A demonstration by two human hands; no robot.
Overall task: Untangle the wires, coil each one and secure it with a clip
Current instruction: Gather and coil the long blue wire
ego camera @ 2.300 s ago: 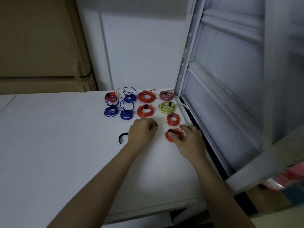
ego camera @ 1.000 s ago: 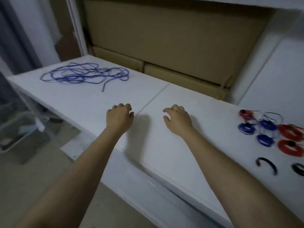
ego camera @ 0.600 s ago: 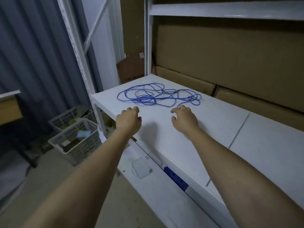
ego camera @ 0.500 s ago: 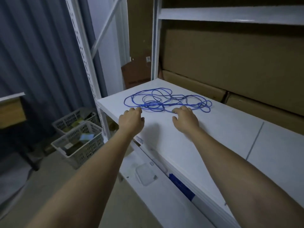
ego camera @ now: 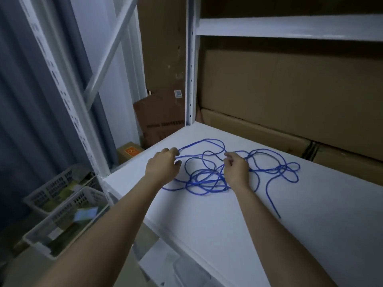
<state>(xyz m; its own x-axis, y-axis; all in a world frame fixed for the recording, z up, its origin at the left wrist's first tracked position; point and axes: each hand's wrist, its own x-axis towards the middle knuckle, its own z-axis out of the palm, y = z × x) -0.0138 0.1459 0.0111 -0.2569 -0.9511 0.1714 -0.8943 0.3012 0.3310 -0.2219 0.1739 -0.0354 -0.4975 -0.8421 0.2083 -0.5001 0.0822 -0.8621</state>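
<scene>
Arms: two forearms reach in from the bottom edge of the head view, both bare, with no sleeve in sight.
Left hand [ego camera: 163,165]: bare; no glove, ring or watch to be seen.
Right hand [ego camera: 236,168]: bare; no glove, ring or band at the wrist.
Fingernails: short, as far as the dim light lets one tell.
Clothing: out of view.

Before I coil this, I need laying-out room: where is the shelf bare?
Bare shelf lies right of the blue wire's loose end, toward the near edge, and behind the tangle along the cardboard boxes. It is crowded where the left hand and right hand meet the loops.
</scene>
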